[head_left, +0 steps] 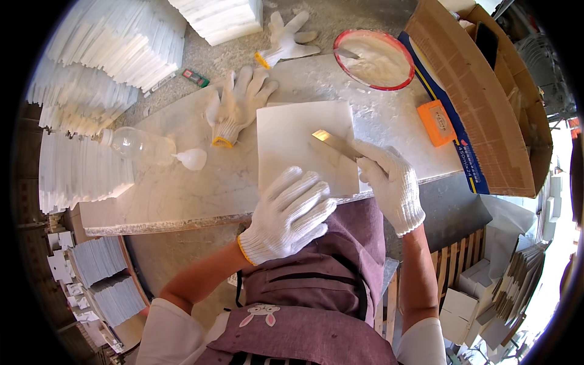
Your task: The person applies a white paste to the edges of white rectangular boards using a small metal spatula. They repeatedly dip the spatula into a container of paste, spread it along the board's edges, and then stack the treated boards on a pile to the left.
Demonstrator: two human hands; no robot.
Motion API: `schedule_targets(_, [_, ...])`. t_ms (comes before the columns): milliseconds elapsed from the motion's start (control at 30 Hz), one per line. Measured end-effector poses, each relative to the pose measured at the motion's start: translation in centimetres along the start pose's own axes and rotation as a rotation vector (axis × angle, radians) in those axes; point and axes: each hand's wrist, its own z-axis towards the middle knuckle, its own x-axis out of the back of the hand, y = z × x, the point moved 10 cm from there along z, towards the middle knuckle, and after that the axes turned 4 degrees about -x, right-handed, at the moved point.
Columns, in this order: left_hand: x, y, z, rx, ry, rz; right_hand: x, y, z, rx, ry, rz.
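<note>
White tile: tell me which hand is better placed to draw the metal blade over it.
The right hand, I'd judge: it grips the metal blade, whose tip shows over the white tile. The left hand shows no tool and lies at the tile's lower edge.

The camera sits on the person's head, the left one of a pair, and looks down. It is close, above the purple cloth apron (322, 298), and sees past it to the pale stone counter (182, 201). The flat white square slab (295, 146) is near the middle. The wide lens bends straight edges.
</note>
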Motion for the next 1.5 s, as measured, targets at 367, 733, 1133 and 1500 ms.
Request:
schedule_targets(367, [-0.3, -2.1, -3.0, 0.124, 0.234, 0.313, -1.6, -3.2, 0.8, 0.267, -0.09, -0.304])
schedule_targets(733, [-0.1, -2.2, -2.7, 0.112, 0.282, 0.315, -2.3, -3.7, 1.4, 0.248, -0.15, -0.336])
schedule_targets(1133, [-0.4, -2.1, -3.0, 0.082, 0.291, 0.352, -2.5, -3.7, 2.2, 0.332, -0.144, -0.333])
schedule_targets(1500, [-0.5, -2.6, -2.7, 0.128, 0.232, 0.299, -3.3, -4.9, 1.7, 0.357, -0.24, -0.448])
